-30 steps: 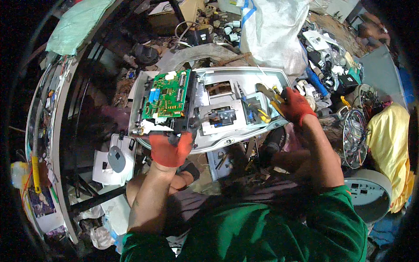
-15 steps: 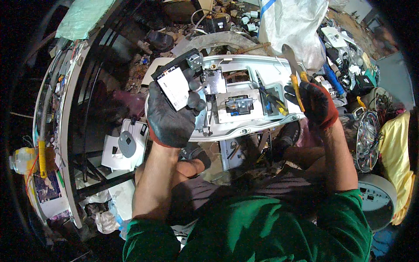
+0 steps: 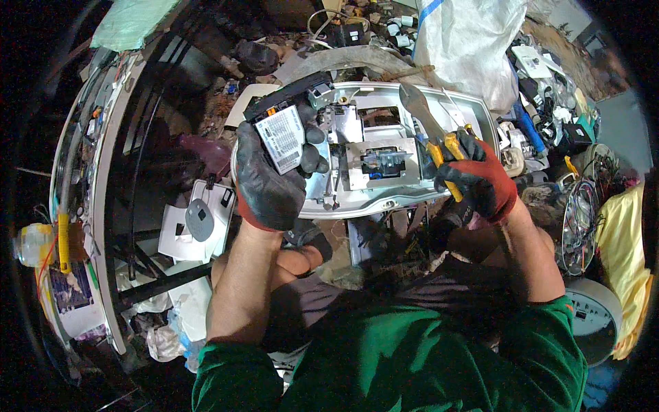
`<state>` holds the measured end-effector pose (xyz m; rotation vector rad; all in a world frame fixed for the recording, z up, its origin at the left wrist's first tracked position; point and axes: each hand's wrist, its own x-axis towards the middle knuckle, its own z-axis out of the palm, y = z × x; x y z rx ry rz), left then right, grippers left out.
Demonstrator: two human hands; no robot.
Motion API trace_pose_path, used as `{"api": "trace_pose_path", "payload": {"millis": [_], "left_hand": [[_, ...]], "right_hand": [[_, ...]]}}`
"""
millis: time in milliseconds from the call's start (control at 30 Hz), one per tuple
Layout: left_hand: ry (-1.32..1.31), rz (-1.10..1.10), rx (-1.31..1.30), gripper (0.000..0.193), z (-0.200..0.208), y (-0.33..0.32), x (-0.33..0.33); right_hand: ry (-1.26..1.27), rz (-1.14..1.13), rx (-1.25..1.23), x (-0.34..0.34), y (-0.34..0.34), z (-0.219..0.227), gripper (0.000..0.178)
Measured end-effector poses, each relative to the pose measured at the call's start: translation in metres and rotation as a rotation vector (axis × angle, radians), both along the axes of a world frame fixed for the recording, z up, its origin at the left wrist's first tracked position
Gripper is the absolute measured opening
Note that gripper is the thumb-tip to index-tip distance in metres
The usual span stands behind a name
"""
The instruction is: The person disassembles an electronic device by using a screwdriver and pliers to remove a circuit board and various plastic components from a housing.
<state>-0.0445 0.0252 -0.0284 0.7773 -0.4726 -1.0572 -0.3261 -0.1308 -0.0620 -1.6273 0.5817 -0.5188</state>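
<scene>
My left hand (image 3: 274, 185), in a dark glove with a red cuff, grips a black electronic module (image 3: 292, 96) that carries a white printed label and a small metal block at its upper end. In my gloved right hand (image 3: 480, 177) are yellow-handled snips (image 3: 425, 117), their dark metal blades pointing up and left. Both hands are over a long white plastic housing (image 3: 391, 200), used like a tray. Inside it lie a metal plate with a rectangular mechanism (image 3: 384, 165) and a smaller metal bracket (image 3: 343, 123). The right glove hides part of the housing's right end.
Beyond the housing stands a large white sack (image 3: 470, 48). Scrap parts (image 3: 539, 103) pile up at the right, near a yellow cloth (image 3: 614, 240) and a round grey drum (image 3: 594, 323). A dark metal frame (image 3: 165, 285) and a white panel (image 3: 175, 233) are at the left.
My right hand has come left with the snips, and their blades now tilt further left over the housing. The module in my left hand has shifted slightly right and turned a little.
</scene>
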Motion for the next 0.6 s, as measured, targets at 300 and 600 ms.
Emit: {"api": "trace_pose_path", "payload": {"millis": [300, 600], "left_hand": [[-0.326, 0.033, 0.287, 0.066, -0.003, 0.008, 0.007], [-0.412, -0.040, 0.294, 0.058, -0.011, 0.011, 0.008]], "right_hand": [[0.076, 0.327, 0.117, 0.020, 0.018, 0.020, 0.056], [0.058, 0.289, -0.412, 0.035, 0.034, 0.026, 0.071]]}}
